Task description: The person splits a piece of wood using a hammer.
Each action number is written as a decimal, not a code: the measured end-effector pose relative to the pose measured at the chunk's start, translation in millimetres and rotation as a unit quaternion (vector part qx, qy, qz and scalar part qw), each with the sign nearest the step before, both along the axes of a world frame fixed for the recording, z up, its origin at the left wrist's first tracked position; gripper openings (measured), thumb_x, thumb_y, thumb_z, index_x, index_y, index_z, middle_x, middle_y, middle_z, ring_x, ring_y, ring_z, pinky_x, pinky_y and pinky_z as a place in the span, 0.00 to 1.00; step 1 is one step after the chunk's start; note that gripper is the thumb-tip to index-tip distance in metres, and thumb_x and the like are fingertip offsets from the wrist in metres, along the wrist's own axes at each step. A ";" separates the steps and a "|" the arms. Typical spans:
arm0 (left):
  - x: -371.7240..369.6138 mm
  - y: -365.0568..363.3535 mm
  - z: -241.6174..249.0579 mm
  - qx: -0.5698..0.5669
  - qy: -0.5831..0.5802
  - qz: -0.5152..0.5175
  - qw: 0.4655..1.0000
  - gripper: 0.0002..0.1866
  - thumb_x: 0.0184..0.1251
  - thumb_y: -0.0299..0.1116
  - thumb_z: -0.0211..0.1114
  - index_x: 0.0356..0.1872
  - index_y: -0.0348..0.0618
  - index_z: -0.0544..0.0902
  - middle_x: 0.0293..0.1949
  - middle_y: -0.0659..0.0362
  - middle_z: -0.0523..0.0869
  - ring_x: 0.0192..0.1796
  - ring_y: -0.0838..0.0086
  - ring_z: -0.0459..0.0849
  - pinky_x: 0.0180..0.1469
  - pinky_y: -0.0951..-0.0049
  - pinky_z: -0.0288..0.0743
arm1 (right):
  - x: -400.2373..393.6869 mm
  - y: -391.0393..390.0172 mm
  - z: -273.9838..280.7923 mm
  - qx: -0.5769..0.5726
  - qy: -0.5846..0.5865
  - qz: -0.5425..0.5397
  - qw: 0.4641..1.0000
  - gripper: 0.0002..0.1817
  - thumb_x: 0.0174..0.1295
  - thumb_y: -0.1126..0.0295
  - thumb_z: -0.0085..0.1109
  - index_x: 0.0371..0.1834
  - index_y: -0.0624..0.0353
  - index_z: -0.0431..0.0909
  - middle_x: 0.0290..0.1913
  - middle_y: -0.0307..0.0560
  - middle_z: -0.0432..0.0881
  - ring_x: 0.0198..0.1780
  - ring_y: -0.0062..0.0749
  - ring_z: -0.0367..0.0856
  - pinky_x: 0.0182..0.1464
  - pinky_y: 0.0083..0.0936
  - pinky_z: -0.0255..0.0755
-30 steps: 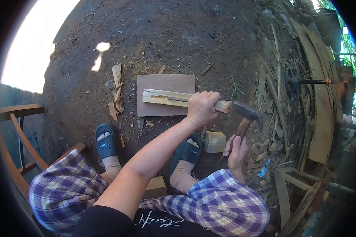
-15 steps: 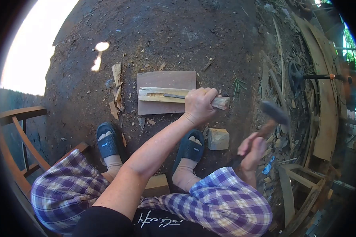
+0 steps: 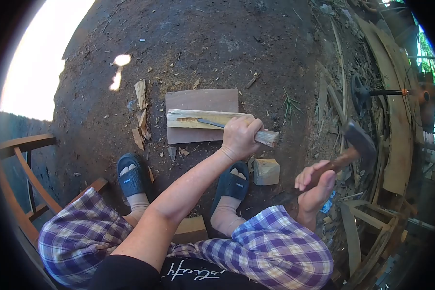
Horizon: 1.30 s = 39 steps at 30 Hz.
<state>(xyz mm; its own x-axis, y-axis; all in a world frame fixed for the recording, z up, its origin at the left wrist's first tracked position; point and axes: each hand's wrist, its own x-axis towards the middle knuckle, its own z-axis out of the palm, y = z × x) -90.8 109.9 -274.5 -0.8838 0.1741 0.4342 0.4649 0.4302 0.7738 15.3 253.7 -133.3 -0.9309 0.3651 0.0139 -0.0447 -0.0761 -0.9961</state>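
Observation:
My left hand is closed round the chisel handle, a rough piece of wood. The chisel's dark metal blade points left, its tip at a narrow groove cut in a pale wooden strip. That strip lies on a flat brown board on the ground. Out to the right, my right hand grips a hammer by its wooden handle, the dark head up and to the right, apart from the chisel.
A wood block sits beside my right foot, another between my legs. Wood chips lie left of the board. A wooden chair stands at left; planks and a wooden frame are at right.
The hammer has moved right, away from the chisel, and my right hand's fingers look looser. The chisel has tilted, its handle end slightly lower in view.

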 end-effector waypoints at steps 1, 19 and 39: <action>-1.0 -1.9 4.3 0.002 -0.008 -0.011 1.000 0.12 0.45 0.36 0.71 0.29 0.50 0.76 0.26 0.59 0.80 0.34 0.63 0.82 0.35 0.63 0.71 | -2.1 1.4 4.1 -0.015 0.006 -0.006 1.000 0.21 0.74 0.48 0.46 0.43 0.57 0.66 0.20 0.36 0.68 0.17 0.17 0.64 0.20 0.16 0.61; -25.2 -12.8 19.5 -0.079 -0.109 -0.024 0.991 0.12 0.54 0.43 0.70 0.28 0.48 0.80 0.25 0.53 0.84 0.31 0.55 0.85 0.32 0.57 0.76 | 14.1 -1.0 -32.1 0.147 -0.235 0.061 0.959 0.15 0.76 0.56 0.45 0.46 0.59 0.69 0.20 0.33 0.67 0.16 0.15 0.64 0.18 0.16 0.60; -17.7 -22.2 7.6 -0.080 -0.067 -0.065 0.992 0.11 0.50 0.39 0.70 0.26 0.48 0.78 0.23 0.58 0.82 0.29 0.59 0.84 0.30 0.59 0.75 | 3.2 16.4 -74.2 0.018 -0.245 -0.016 0.969 0.17 0.76 0.51 0.43 0.39 0.54 0.66 0.19 0.35 0.67 0.15 0.17 0.64 0.16 0.17 0.62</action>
